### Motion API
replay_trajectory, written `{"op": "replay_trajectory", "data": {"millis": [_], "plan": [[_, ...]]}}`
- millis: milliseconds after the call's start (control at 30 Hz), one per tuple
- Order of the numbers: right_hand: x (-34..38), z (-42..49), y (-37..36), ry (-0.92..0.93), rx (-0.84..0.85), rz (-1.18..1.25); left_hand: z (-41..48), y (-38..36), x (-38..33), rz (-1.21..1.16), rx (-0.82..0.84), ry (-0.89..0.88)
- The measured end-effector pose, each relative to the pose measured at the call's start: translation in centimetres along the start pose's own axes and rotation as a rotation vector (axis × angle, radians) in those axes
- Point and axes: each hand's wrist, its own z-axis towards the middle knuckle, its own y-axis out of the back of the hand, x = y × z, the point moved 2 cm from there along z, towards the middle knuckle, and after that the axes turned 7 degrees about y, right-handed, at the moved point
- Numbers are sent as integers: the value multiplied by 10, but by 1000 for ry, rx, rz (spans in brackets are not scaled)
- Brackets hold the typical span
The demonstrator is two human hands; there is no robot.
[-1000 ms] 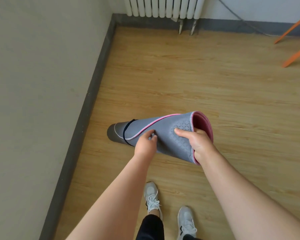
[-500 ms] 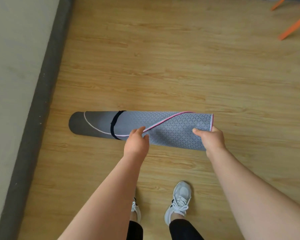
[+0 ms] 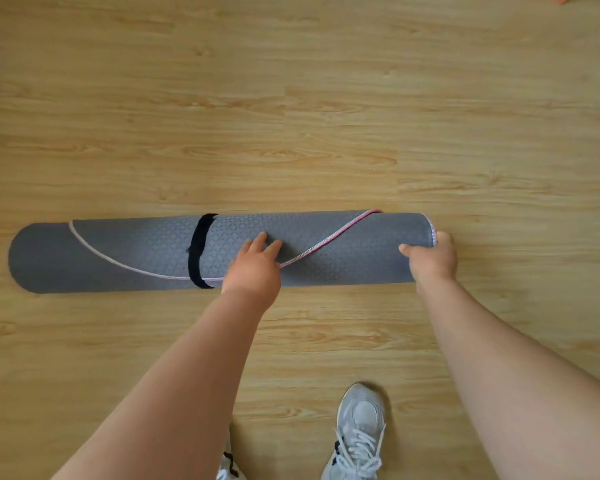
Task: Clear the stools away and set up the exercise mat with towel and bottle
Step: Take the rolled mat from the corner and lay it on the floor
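Across the wooden floor, a rolled grey exercise mat lay on its side, running from nine o'clock to three o'clock in my head view. It was still rolled up, with a black strap wrapped around it left of centre. A pink-stitched edge of the outer layer ran diagonally over the roll, from near the left hand up toward one o'clock.

I saw the left hand resting on top of the roll near its middle, palm down, fingers loosely spread and pressed flat against the textured surface rather than curled around anything. The right hand was at the roll's three o'clock end, its thumb on the near face of the roll and the fingers bent around the end; I read that as a grip on the mat's end.

At six o'clock a grey lace-up shoe stood on the floor, well apart from the mat, with a second shoe only partly visible beside the left forearm.
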Motion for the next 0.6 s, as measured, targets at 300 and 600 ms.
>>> {"op": "replay_trajectory", "data": {"millis": [300,600], "plan": [[-21,9,-24,-29,48,-127,23,-33,3,49,50,-23],[41,-64,-97,603,219,-339,12,-16,30,-91,-137,-4]]}}
